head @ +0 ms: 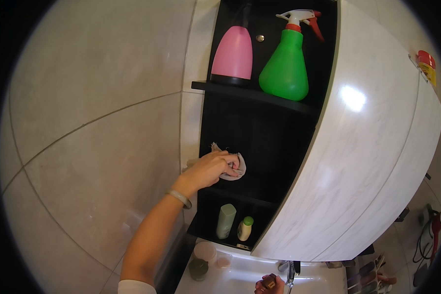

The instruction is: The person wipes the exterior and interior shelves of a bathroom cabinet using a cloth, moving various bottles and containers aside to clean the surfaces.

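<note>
My left hand (pixel 217 167) is closed on a crumpled light cloth (pixel 239 169) with a frayed end, pressed against the middle compartment of a black open shelf unit (pixel 272 136). A bangle circles that wrist. Low in the view, above the white washbasin, my right hand (pixel 270 288) grips a small dark brown bottle (pixel 269 281); its details are unclear. On the upper shelf (pixel 239 91) stand a pink bottle (pixel 233 55) with a black base and a green spray bottle (pixel 286 68) with a red and white trigger head. The bottom compartment holds a pale green bottle (pixel 226 222) and a small green-capped bottle (pixel 245 228).
A glossy white cabinet door (pixel 356 147) adjoins the shelves at right; tiled wall (pixel 106 92) lies left. Below are a washbasin (pixel 316 279) with a metal faucet (pixel 290 275), and several containers, including a dark jar (pixel 199 269). A red hair dryer (pixel 437 224) hangs at far right.
</note>
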Demonstrator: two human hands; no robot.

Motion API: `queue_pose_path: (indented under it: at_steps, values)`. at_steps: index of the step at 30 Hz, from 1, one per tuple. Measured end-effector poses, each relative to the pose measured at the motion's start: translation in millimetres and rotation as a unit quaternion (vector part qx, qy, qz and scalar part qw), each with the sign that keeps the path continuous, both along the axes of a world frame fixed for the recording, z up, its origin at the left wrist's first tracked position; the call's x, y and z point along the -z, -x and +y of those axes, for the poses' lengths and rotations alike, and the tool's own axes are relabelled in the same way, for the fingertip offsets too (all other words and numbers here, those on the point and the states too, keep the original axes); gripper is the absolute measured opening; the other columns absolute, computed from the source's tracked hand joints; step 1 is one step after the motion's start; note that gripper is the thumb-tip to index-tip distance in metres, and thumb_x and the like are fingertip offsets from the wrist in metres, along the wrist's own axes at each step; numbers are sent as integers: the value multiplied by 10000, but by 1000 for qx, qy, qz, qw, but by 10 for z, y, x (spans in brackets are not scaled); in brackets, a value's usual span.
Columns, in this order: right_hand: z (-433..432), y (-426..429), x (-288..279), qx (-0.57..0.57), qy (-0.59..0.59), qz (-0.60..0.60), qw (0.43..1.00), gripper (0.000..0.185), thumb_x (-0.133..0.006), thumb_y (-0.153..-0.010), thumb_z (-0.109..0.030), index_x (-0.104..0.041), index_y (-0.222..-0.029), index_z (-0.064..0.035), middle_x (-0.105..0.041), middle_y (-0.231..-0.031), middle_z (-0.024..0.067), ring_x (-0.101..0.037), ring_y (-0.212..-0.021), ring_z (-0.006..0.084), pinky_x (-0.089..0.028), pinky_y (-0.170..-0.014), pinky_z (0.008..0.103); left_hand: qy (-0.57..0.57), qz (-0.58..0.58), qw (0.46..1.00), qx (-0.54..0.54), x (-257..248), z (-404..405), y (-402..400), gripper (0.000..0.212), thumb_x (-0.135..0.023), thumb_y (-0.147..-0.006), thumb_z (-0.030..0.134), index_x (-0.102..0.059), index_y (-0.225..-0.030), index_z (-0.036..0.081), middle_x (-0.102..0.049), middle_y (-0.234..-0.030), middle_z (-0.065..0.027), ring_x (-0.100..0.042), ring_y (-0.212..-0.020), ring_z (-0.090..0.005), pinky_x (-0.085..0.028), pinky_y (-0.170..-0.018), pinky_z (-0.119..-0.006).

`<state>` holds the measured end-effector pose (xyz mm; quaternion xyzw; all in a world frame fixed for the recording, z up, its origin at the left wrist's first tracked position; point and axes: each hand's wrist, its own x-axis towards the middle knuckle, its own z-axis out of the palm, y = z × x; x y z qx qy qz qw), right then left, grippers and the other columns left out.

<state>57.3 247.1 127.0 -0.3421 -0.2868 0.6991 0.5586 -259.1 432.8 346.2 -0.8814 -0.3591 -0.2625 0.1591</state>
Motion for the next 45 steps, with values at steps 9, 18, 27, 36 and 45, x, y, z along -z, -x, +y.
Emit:
queue_pose_path:
  at_steps: [9,18,27,36,45]
  values:
    - [5,-29,48,-5,-8,-13,1000,337,-451,-951,-412,-459,-747,-144,-328,-625,-32,-402,-581,126,-355,-508,266,-201,-165,963,-74,-626,-42,-138,571,-469,-720,-134,-589,-1228,99,-535,-1235,-120,-503,-1121,-316,-401,-978,-386]
    - [51,56,-85,7,-7,-48,999,357,-460,-954,-408,-449,-732,-129,-338,-610,-19,-431,-563,139,-369,-492,265,48,60,996,37,69,44,-467,436,-436,-957,278,-470,-1336,64,-317,-1491,-94,-290,-1378,-277,-258,-1139,-389]
    - [23,-66,-5,32,0,-25,999,360,-471,-954,-399,-429,-716,-133,-344,-617,-18,-446,-564,143,-372,-484,277,-223,-61,965,-121,-403,149,-477,425,-504,-909,110,-447,-1325,44,-335,-1459,-164,-249,-1385,-347,-245,-1134,-414]
    - [63,-46,6,9,13,-34,999,372,-469,-949,-413,-433,-719,-123,-375,-597,7,-484,-600,175,-375,-486,279,-27,-19,997,66,-122,30,-380,382,-569,-812,3,-638,-1167,128,-532,-1339,-16,-387,-1333,-222,-330,-1110,-363]
    - [97,-190,128,-1,39,-20,999,366,-459,-951,-411,-348,-681,-190,-335,-636,-35,-421,-604,126,-340,-510,261,-232,-245,926,-170,-138,37,-303,571,-516,-877,8,-362,-1420,88,-272,-1503,-161,-155,-1418,-367,-250,-1121,-441]
